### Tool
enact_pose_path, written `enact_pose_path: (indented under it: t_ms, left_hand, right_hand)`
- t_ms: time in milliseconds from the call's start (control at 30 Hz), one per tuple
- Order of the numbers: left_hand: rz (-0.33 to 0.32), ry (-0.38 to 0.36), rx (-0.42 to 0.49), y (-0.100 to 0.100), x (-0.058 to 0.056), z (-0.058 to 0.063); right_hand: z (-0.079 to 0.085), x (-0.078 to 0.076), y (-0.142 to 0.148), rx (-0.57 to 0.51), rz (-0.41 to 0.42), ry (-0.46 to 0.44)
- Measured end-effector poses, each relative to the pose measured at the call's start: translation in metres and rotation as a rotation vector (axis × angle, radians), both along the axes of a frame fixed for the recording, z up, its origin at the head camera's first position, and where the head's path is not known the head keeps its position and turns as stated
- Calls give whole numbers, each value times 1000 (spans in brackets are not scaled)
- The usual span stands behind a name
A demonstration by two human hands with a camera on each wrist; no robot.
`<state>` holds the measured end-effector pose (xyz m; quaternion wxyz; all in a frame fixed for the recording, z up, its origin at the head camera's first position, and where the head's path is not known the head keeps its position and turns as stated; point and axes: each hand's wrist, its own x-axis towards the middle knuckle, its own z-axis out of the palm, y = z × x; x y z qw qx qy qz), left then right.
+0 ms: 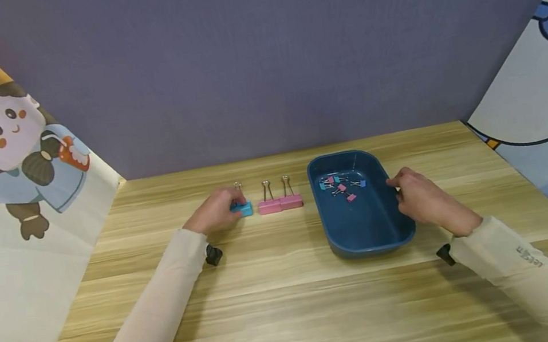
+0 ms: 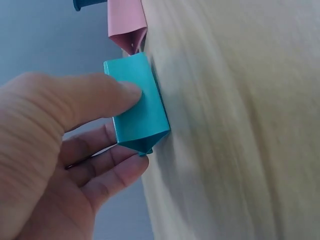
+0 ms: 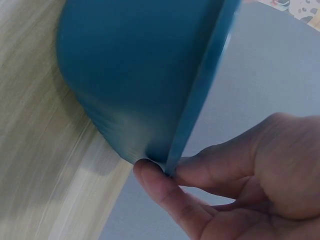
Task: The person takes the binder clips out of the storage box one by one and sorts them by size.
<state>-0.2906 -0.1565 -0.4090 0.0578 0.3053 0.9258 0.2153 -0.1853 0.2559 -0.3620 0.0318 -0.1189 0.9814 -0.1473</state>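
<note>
My left hand (image 1: 217,210) pinches a teal binder clip (image 1: 245,209) at the left end of a short row of large clips. In the left wrist view the thumb presses the broad face of the teal clip (image 2: 135,102), and the other fingers lie behind it. Two pink binder clips (image 1: 270,206) stand side by side just to its right, handles pointing away from me. My right hand (image 1: 420,198) pinches the right rim of a dark blue plastic bin (image 1: 367,250); the right wrist view shows thumb and finger on either side of the rim (image 3: 200,95).
Several small binder clips (image 1: 341,187) in pink, teal and blue lie inside the bin, toward its far end. The wooden table (image 1: 282,308) meets a purple-grey panel (image 1: 260,69) at the back. Printed cartoon walls (image 1: 7,275) close off both sides.
</note>
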Motion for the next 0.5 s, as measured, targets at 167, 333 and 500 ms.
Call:
enact_pose_path:
  t_ms: [167,333,500]
  left_hand:
    - [-18,-34,17,1,-2,-5]
    - [-22,-52,5,6,-2,-5]
    - [-34,-54,-17,10,-3,-4]
  right_hand:
    - [0,0,0,3,1,-2]
    - [0,0,0,4,3,5]
    - [-1,0,1,6,13,14]
